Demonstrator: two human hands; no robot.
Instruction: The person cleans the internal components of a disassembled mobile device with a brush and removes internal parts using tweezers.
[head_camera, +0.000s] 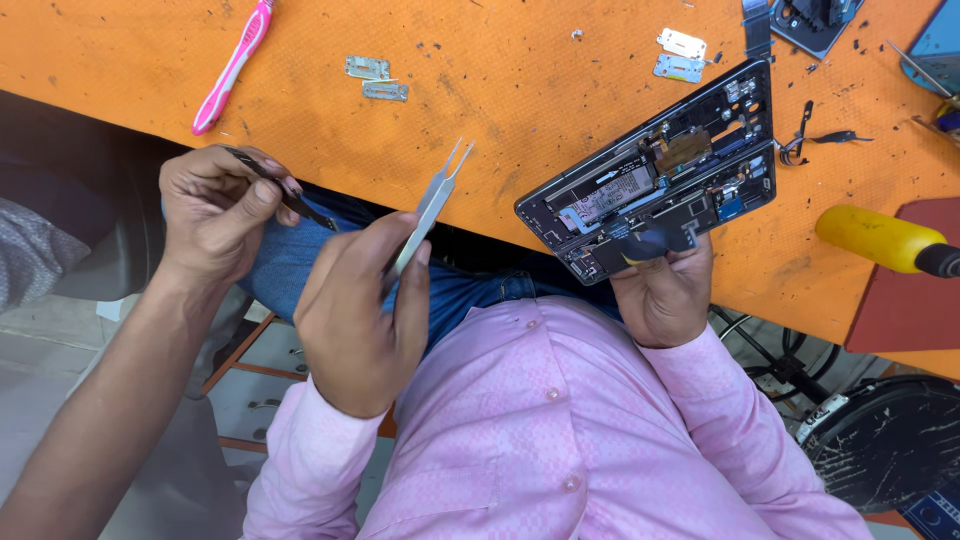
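An orange table (520, 90), scuffed and speckled with dark marks, is seen across the top of the view, with a pink shirt (540, 430) and blue jeans below it. A dark red mat (915, 290) is laid at the table's right edge. An opened phone (660, 175), back cover off and boards and shields exposed, is held tilted over the table's near edge; its lower end is clamped by the right hand (665, 295), thumb on top, the other fingers hidden underneath. A yellow-handled screwdriver (875, 238) is laid right of the phone, partly on the mat. A pink toothbrush (232, 65) is laid at upper left, well apart from the phone. The left hand (355, 310) is held over the lap, left of the phone, fingers closed around silver tweezers (430, 205); the tips are pointed up over the table edge and stand slightly apart, with nothing between them. A co-worker's hand (215, 210) on a bare arm is seen just beside the left hand, fingers pinched on a thin dark tool (290, 195). Small metal plates (377, 80) are laid near the toothbrush, and two more plates (680, 55) lie above the phone. A small black cable part (815, 135) is laid just right of the phone.
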